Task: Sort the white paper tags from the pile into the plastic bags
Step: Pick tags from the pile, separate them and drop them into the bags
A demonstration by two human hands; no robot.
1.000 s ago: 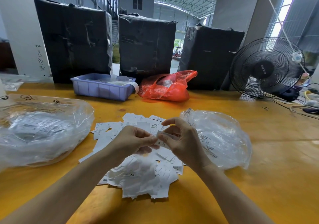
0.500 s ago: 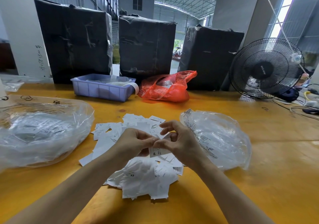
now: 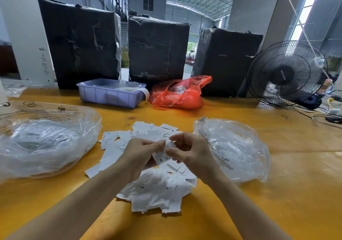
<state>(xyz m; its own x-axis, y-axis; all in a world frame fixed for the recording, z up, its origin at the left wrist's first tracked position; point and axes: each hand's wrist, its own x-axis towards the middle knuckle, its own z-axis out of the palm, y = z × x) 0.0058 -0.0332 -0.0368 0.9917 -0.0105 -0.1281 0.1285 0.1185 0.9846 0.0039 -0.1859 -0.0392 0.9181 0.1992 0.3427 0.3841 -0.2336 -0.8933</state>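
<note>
Left hand [image 3: 137, 154] and right hand [image 3: 188, 152], fingers curled, meet above the tag pile [image 3: 148, 188], both pinching one white tag [image 3: 163, 155] marked "M"; near tags read "XS".

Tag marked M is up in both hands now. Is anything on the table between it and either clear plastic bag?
Nothing visible. The left hand and right hand pinch the M tag above the pile. The left bag and right bag lie to either side, with only bare table and loose tags between.
</note>
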